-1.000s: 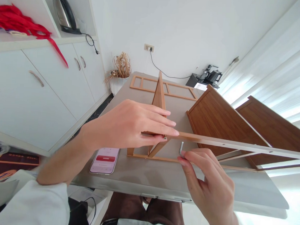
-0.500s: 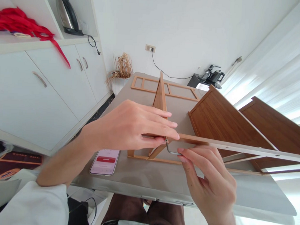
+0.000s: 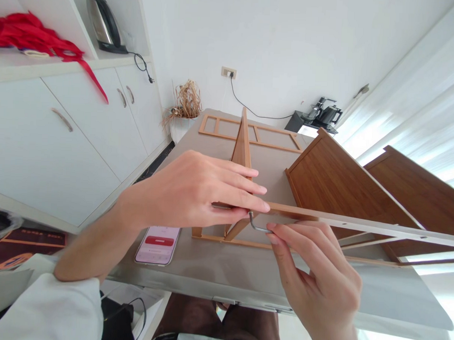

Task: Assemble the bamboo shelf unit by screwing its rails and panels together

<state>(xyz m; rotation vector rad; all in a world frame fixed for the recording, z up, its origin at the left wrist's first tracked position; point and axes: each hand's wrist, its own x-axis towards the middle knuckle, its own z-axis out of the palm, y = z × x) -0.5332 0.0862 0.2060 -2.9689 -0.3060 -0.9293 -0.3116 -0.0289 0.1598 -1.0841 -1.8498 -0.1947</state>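
My right hand (image 3: 316, 274) pinches the long arm of a bent hex key (image 3: 260, 228) between thumb and fingertips. The key's short end points up to the underside of a wooden frame (image 3: 323, 214), at the joint with an upright wooden panel (image 3: 242, 145). Over that joint lies my left hand (image 3: 203, 191), its fingers long across the wood and its thumb below, gripping the frame beside the key's tip. The fingers hide most of the joint and any bolt head there.
More slatted wooden panels (image 3: 346, 185) stand on the right of the grey table (image 3: 208, 257). A flat ladder-like wooden frame (image 3: 277, 142) lies at the back. The phone (image 3: 158, 247) rests near the front edge. White cabinets (image 3: 82, 128) line the left.
The right hand has shifted very slightly, and the hex key's angle looks a little different. The left hand keeps its place on the joint.
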